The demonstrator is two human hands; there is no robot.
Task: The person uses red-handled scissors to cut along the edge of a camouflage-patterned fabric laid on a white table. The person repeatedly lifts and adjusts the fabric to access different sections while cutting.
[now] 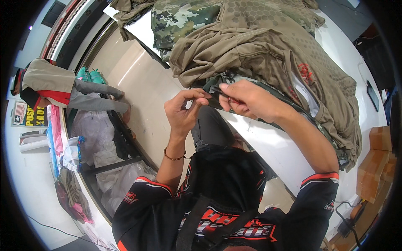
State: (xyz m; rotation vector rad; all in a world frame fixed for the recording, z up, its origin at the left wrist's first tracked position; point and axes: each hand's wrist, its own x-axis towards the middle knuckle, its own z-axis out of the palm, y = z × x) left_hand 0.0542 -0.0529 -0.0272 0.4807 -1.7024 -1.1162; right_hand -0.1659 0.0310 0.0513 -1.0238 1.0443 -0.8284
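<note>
My left hand (184,111) is raised at the table's near edge, thumb and forefinger pinched at a dark green fabric edge; what is between the fingertips is too small to make out. Just right of it, my right hand (247,100) is curled around a small red object (233,101), its thumb against the dark green camouflage fabric (217,82). Rumpled khaki garments (255,50) lie over that fabric, with red threads (305,72) on them. Green camouflage cloth (184,21) lies at the back of the white table (264,142).
Another person (46,83) stands at the left beside a long rack (113,163) with white plastic-wrapped material and hanging clothes (56,134). A pale floor (142,83) shows between. At the right are a phone (372,95), cardboard boxes (372,167) and cables (347,221).
</note>
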